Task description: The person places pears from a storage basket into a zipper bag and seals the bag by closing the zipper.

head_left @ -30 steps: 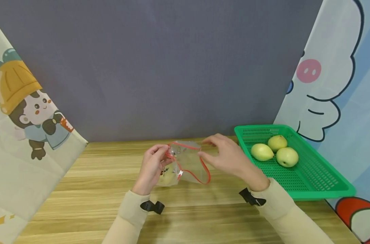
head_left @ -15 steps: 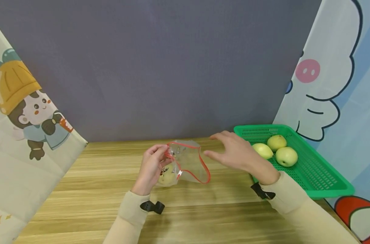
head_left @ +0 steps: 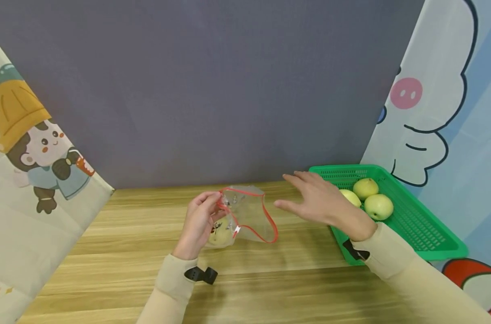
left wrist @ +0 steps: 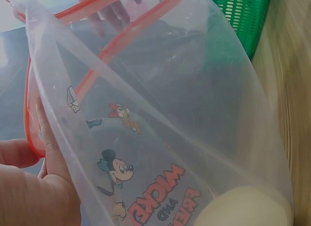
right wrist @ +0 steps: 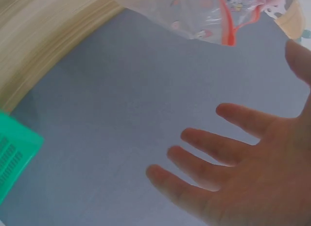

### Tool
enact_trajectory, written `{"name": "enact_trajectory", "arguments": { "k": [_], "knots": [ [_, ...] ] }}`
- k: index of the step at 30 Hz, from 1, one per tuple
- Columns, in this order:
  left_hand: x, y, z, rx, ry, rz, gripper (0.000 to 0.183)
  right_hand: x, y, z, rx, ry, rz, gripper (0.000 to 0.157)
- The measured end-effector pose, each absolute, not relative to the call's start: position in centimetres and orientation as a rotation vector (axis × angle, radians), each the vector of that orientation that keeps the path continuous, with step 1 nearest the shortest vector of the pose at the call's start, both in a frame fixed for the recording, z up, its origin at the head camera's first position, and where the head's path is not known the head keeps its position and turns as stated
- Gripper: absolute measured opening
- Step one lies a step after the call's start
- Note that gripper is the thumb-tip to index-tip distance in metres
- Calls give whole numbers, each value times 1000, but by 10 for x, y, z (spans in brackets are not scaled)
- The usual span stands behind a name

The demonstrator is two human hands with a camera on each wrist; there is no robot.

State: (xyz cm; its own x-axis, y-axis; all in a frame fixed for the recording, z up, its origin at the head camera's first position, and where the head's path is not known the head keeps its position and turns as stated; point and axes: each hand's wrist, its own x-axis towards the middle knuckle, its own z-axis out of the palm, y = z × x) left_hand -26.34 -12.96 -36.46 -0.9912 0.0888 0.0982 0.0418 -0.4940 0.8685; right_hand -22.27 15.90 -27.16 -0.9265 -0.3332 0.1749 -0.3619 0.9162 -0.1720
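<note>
My left hand pinches the red-edged mouth of a clear zip bag between thumb and fingers. The bag's mouth gapes toward the right, with a white slider on its red zip strip. Cartoon prints and lettering show on the plastic in the left wrist view. Low in the bag lies one pale yellow-green round fruit, partly behind my left hand in the head view. My right hand hovers between the bag and the green basket, fingers spread and holding nothing, as the right wrist view also shows.
Three pale yellow-green fruits, one of them this round fruit, sit in the basket, one partly behind my right hand. The wooden table meets a grey backdrop at its far edge. Cartoon-printed sheets hang at both sides.
My right hand has drawn away from the bag's mouth, rightward to the near side of the basket, its fingers spreading. The left hand and the bag have stayed nearly in place.
</note>
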Motion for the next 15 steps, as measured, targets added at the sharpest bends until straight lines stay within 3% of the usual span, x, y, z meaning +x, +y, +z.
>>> {"name": "enact_trajectory", "arguments": {
  "k": [15],
  "knots": [
    [-261, -127, -365, 213, 1570, 2681, 7, -241, 181, -276, 465, -2994, 202, 93]
  ]
}}
